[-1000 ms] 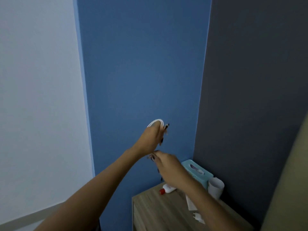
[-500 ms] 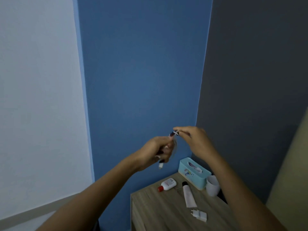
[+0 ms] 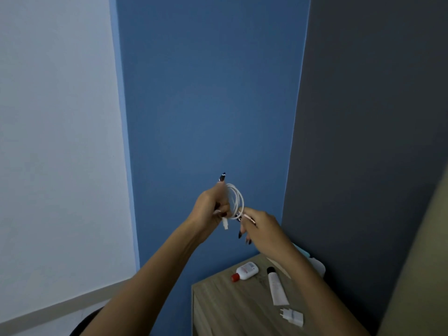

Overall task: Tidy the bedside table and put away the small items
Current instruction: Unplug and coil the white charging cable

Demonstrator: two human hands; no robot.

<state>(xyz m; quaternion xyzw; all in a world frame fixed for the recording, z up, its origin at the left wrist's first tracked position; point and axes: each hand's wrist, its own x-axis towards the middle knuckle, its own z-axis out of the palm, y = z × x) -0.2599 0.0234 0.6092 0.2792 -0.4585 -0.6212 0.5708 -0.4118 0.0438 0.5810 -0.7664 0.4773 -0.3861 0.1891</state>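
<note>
Because the person's right forearm crosses the far right corner of the table (image 3: 230, 311), I see only a teal sliver of the tissue box (image 3: 303, 252) and a pale edge of the white cup (image 3: 319, 266) just beside it. I cannot tell what either one holds. The table's near edge is cut off by the bottom of the frame. A beige surface (image 3: 426, 263) at the right edge is too cropped for me to name.

The white cable (image 3: 240, 198) is up in the air in front of the blue wall (image 3: 206, 93), left of and above the table, wound into a small coil. The left hand (image 3: 209, 207) grips the coil's left side with curled fingers, its forefinger pointing up past the loops. One connector end hangs down below that hand. The right hand (image 3: 263, 226) pinches the lower right of the coil between thumb and forefinger. Where the cable's other end runs is lost among the fingers.

On the table I count three loose things. One white bottle (image 3: 246, 272) with a red cap lies on its side at the far left. One pale tube (image 3: 278, 289) with a black cap lies just right of it, apart from it. One white charger plug (image 3: 292, 317) lies near the tube's flat end, its prongs pointing left. That makes one cable, one bottle, one tube, one plug, one box and one cup.
</note>
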